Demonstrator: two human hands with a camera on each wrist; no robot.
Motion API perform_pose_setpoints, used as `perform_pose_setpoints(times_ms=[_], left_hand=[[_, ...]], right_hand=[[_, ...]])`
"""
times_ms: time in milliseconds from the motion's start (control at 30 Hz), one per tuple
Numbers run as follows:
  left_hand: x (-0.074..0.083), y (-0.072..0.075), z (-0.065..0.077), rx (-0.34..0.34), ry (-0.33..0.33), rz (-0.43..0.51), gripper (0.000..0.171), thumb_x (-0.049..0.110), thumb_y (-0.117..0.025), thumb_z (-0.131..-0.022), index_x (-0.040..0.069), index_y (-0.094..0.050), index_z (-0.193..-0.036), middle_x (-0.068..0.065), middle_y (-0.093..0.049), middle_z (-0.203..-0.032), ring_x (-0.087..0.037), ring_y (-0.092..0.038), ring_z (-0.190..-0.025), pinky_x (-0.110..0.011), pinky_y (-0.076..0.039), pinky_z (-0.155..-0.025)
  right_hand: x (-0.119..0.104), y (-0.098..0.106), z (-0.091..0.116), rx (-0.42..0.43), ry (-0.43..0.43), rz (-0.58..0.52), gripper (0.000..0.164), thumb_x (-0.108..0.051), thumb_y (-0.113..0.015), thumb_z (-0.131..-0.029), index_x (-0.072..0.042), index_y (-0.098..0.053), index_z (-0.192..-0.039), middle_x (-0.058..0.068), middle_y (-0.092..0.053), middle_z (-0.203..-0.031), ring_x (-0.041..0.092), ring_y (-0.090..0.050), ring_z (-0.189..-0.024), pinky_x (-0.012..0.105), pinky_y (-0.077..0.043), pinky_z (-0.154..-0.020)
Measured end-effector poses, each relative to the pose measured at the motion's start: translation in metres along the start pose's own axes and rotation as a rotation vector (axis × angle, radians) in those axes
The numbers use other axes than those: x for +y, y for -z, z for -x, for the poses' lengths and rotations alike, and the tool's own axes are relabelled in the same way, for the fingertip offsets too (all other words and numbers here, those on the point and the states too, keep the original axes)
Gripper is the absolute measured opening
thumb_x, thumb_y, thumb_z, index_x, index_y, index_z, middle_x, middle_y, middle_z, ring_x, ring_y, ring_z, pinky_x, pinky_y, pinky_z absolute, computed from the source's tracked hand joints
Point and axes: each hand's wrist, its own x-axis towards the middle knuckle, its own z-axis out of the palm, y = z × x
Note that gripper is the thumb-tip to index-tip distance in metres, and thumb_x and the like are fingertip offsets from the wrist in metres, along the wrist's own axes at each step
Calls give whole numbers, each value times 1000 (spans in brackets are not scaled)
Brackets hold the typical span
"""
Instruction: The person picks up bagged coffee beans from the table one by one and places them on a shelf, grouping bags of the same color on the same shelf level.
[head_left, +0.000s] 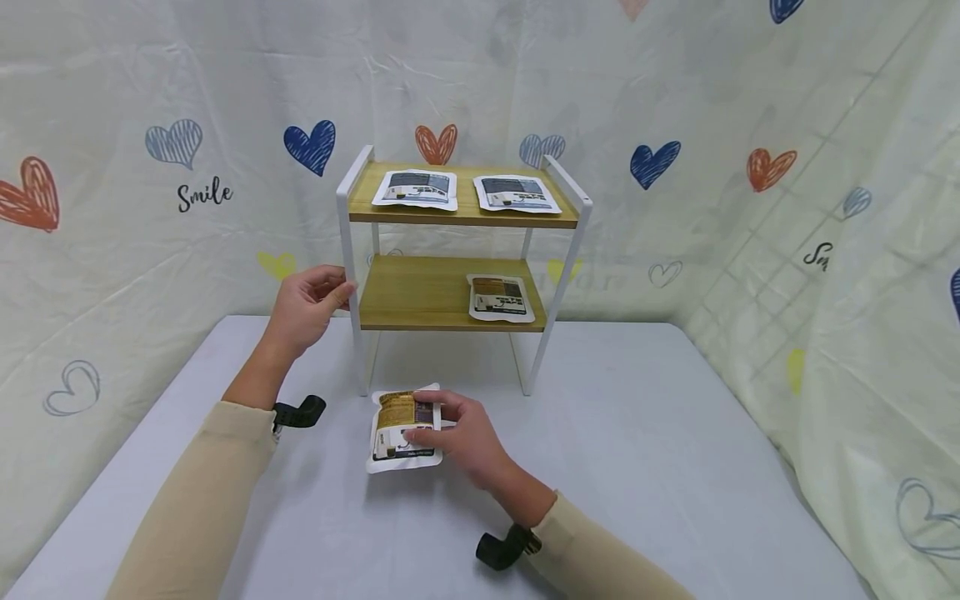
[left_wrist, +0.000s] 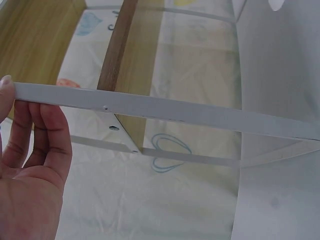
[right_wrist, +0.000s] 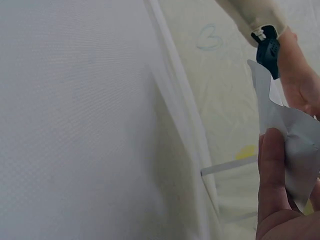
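My left hand (head_left: pixel 303 308) pinches the white front left upright of a two-tier shelf rack (head_left: pixel 416 292). In the left wrist view, the thumb and curled fingers of that hand (left_wrist: pixel 37 160) meet on the white metal bar (left_wrist: pixel 175 112). Below and in front of the rack, my right hand (head_left: pixel 472 442) holds a flat white pouch with a brown-and-white label (head_left: pixel 393 442) by its right edge, just above the table. The right wrist view shows the pouch's plain silvery back (right_wrist: pixel 300 137), with fingers against it; the pouch partly hides the rest of the hand.
Two pouches with blue-grey labels, a left one (head_left: pixel 416 190) and a right one (head_left: pixel 517 194), lie on the upper board. Another brown-labelled pouch (head_left: pixel 501 298) lies at the lower board's right end. The rack stands on a white table (head_left: pixel 637 442), before a heart-patterned curtain (head_left: pixel 480 75).
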Motion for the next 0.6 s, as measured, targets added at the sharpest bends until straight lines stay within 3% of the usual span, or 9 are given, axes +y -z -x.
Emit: perform_pose_setpoints(times_ms=[600], left_hand=[[1, -1, 1, 9, 1, 1, 35, 28, -68, -99, 5, -71, -126, 12, -72, -104, -4, -70, -88, -16, -59, -81]], right_hand=[[-16, 7, -10, 43, 21, -2, 52, -14, -85, -84, -24, -69, -132, 14, -69, -120, 21, -71, -96, 29, -63, -78]])
